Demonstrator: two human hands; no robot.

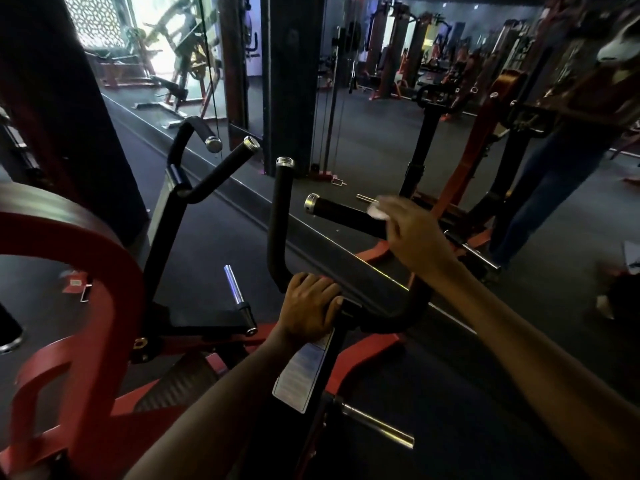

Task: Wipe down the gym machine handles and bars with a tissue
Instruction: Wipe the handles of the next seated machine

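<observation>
Right now a person is standing over a red and black gym machine point(86, 306), and everything below is placed from its black U-shaped bar point(381, 317). Largest is the machine's red frame, which is curving up to the left of the bar. Beyond the bar a wall mirror point(381, 98) is reflecting the gym floor and other machines. A second pair of black handles point(214, 171) is rising to the left of the bar and farther back.

From the bar's left end an upright black handle point(281, 216) with a silver cap is standing. From the bar's right end a second handle point(343, 216) is slanting up and to the left, also ending in a silver cap.

The left hand point(311, 306) is lying on top of the bar near its left bend, fingers curled over it in a grip. Just under that hand a white label point(304, 372) is hanging on the post below the bar.

The right hand point(415, 233) is closing around the slanted handle near where it joins the bar, with its fingers wrapped over a white tissue point(377, 211) and pressing it against the grip. The tissue is showing only as a small blurred patch at the fingertips. A short chrome peg point(235, 285) is sticking up to the left of the bar.
</observation>
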